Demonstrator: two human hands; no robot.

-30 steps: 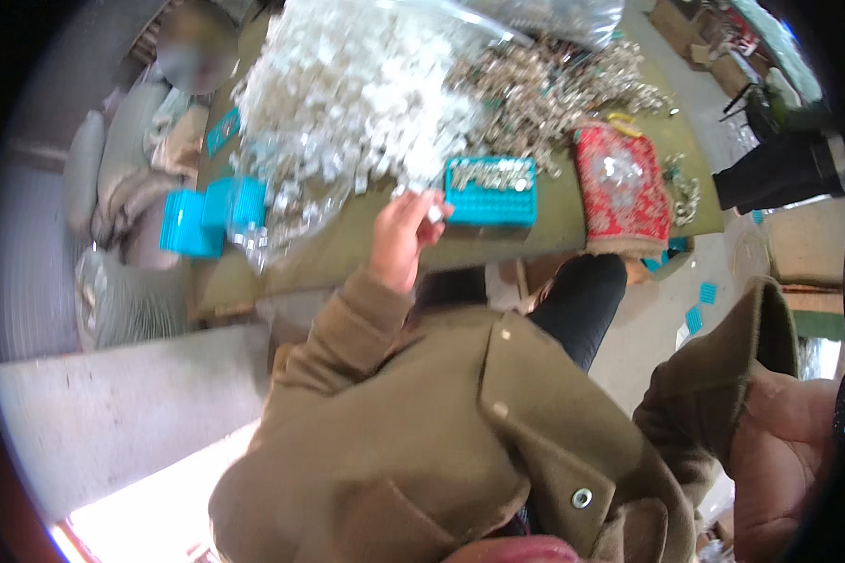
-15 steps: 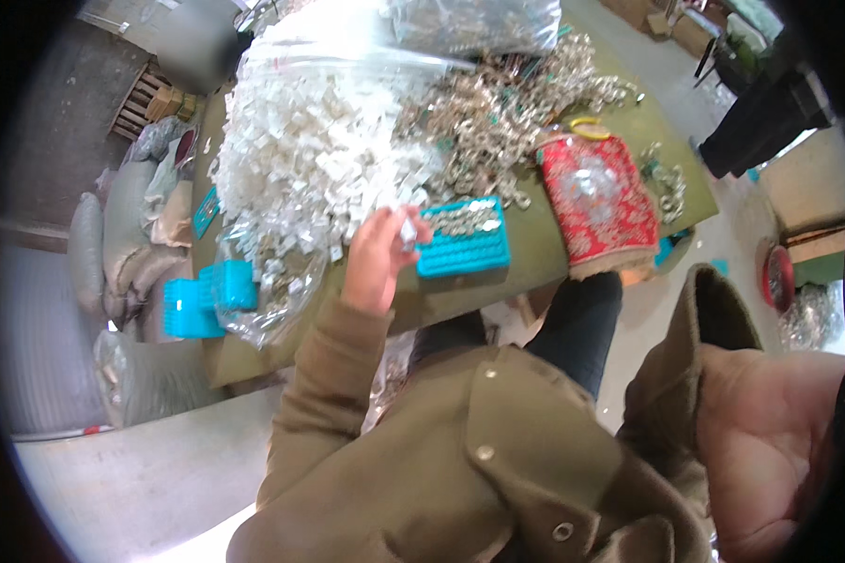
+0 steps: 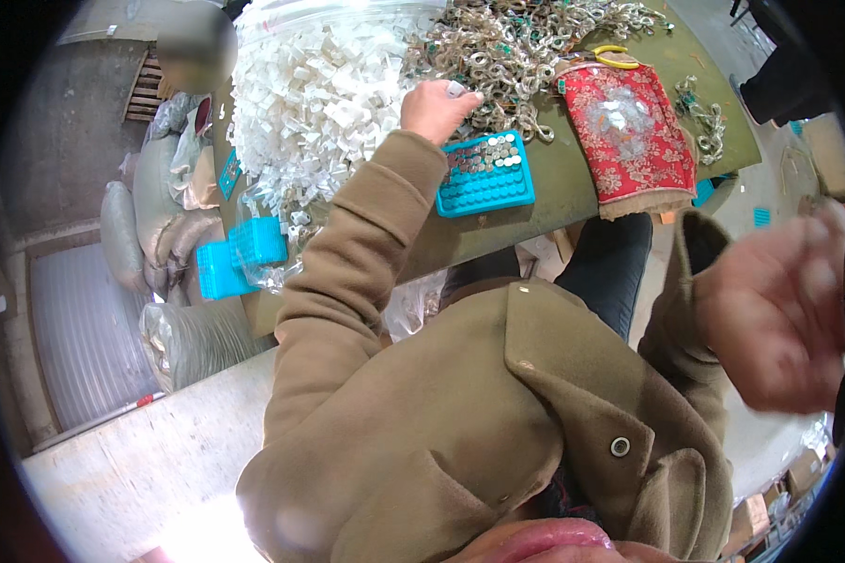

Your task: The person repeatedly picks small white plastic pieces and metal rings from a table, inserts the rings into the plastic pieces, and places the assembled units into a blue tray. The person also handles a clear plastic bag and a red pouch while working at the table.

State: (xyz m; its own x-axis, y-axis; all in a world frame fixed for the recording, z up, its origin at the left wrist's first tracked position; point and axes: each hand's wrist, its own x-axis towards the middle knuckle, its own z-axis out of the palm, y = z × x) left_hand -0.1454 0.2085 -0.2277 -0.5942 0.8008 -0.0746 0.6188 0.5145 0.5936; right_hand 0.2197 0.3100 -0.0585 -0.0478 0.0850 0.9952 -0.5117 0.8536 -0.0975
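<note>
My left hand (image 3: 434,111) is over the far edge of the turquoise tray, its fingers closed on a small whitish piece (image 3: 455,89), perhaps a little plastic packet. Round silvery pieces (image 3: 498,150) fill the far rows of the tray (image 3: 483,197); the near rows show bare pockets. Beyond and left of that hand spreads a large heap of small white pieces (image 3: 319,103). Glinting metal rings or loops (image 3: 498,66) lie tangled just past it. Raised close to the camera at the right is my right hand (image 3: 770,310), its fingers blurred and partly cut off by the dark rim.
Right of the tray lies a red flowered cloth (image 3: 620,178) bearing clear bits, with yellow-handled pliers (image 3: 616,56) at its far end. Turquoise boxes (image 3: 239,255) stand at the table's left corner. Stuffed sacks (image 3: 160,188) line the left wall. Another person's dark leg (image 3: 779,84) shows at far right.
The view has shifted, with the table now higher in it. My left hand has moved to the tray's far side, still with a small piece. My right hand has risen and turned.
</note>
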